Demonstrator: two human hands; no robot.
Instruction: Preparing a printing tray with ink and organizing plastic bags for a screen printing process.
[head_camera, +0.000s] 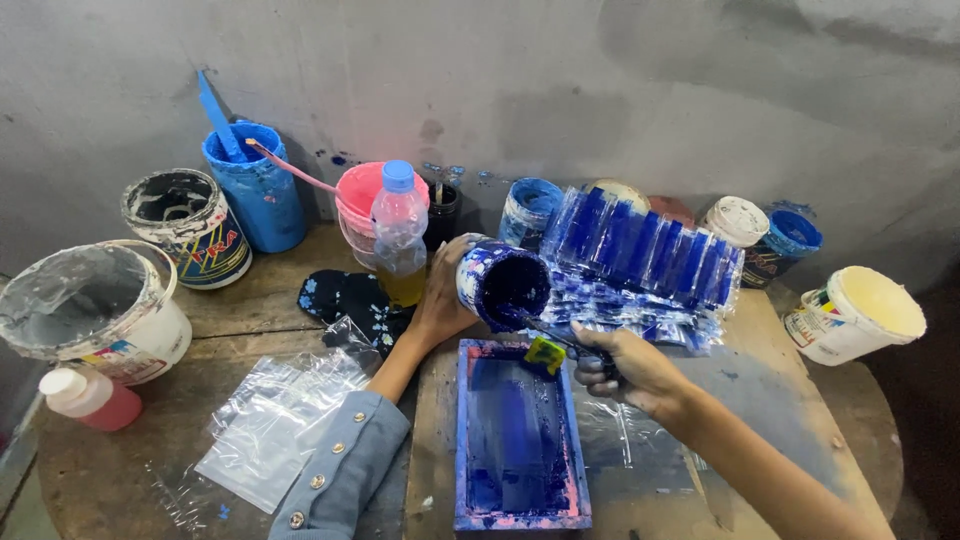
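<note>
Left hand: your left hand (440, 300) is wrapped around a small blue-stained tub (500, 285), tipped on its side with the mouth facing you, above the far end of the tray.
Right hand: your right hand (625, 365) is closed on the handle of a scraper (548, 345), whose tip reaches into the mouth of the tub; a yellow-green patch sits on the blade.
Tub: the inside looks dark blue and mostly scraped down, though the view into it is too dim for you to be sure how much paint is left.
Tray: the rectangular tray (520, 440) lies on the table just below both hands; its floor is already coated in blue, with streaks running lengthwise, and its rim is smeared pink and blue.
Done so far: paint is in the tray, and a stack of blue-printed plastic bags (640, 265) lies behind your right hand.
Left to do: a pile of clear, unprinted plastic bags (275, 425) rests by your left sleeve.
Around: a water bottle (400, 235), a pink bucket (365, 205) and a blue bucket (255, 190) stand at the wall.
</note>
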